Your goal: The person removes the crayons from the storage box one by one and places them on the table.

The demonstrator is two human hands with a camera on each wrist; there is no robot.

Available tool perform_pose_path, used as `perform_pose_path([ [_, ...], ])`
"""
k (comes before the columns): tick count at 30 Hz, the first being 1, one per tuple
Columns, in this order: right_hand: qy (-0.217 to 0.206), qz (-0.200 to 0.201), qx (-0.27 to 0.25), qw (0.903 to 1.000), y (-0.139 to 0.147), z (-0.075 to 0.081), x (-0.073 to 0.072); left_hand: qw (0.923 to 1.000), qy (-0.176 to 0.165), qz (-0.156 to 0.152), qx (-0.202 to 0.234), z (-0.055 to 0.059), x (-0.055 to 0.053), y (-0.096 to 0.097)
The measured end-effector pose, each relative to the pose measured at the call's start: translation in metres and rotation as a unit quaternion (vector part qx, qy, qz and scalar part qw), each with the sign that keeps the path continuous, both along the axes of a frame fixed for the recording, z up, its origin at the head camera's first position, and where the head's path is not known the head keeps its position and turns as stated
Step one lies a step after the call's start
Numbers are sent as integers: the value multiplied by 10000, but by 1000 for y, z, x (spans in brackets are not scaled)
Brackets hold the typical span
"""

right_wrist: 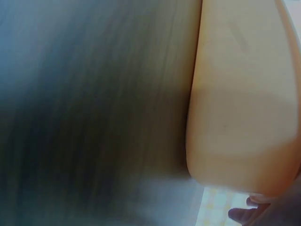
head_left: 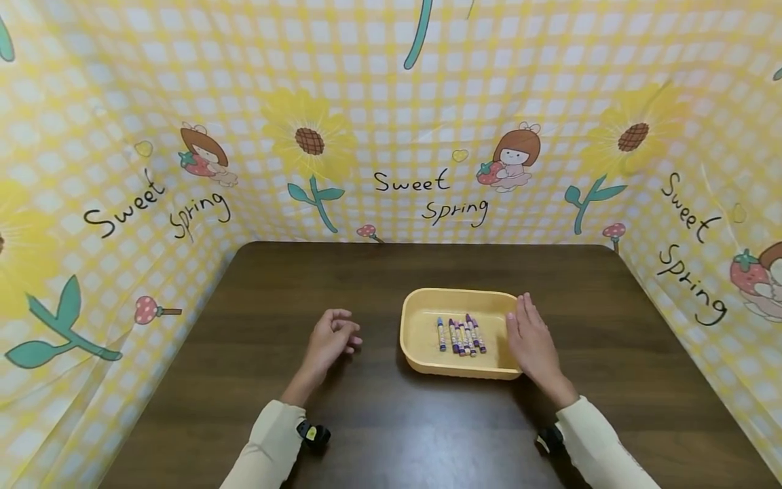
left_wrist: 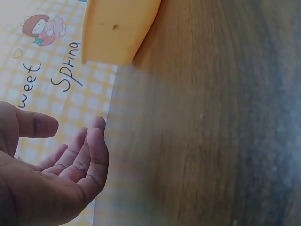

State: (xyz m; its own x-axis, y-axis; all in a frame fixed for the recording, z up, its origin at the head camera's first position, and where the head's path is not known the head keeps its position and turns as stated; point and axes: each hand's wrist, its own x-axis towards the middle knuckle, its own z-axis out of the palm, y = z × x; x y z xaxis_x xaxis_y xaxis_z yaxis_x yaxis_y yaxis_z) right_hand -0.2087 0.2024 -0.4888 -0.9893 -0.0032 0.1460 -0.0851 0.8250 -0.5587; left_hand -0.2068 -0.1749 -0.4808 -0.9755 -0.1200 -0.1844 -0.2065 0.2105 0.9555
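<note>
A yellow plastic tray [head_left: 421, 363] sits on the table, right of the middle. Several crayons [head_left: 464, 337] lie side by side inside it, mostly purple, with a blue crayon [head_left: 441, 334] slightly apart at their left. My right hand [head_left: 535, 343] is at the tray's right end, its fingers straight along the rim. In the right wrist view the tray's wall [right_wrist: 244, 103] fills much of the picture and only part of that hand shows. My left hand [head_left: 330, 343] hovers left of the tray, apart from it, fingers loosely bent and holding nothing.
The dark wooden table [head_left: 305, 272] carries the tray. A yellow checked cloth [head_left: 391, 136] with flowers and lettering hangs behind the table and along both sides. Each wrist wears a black band, as on the left wrist [head_left: 314, 435].
</note>
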Motion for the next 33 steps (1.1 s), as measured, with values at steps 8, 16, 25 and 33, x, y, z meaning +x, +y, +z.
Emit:
perform_pose_path([
  [8,-275,-115,90,9995,-40,0,-1,10000,19,77,13,4,1,-8],
  [16,-471,-129,79,9988,-65,1,0,9994,124,190,-276,7,1,-22],
  [25,-588,-183,60,9981,-70,2,2,9831,1286,68,-1303,46,2,-5],
  [33,-562,-157,-17,9983,-72,1,1,9165,2152,-1586,-2977,70,-13,48],
])
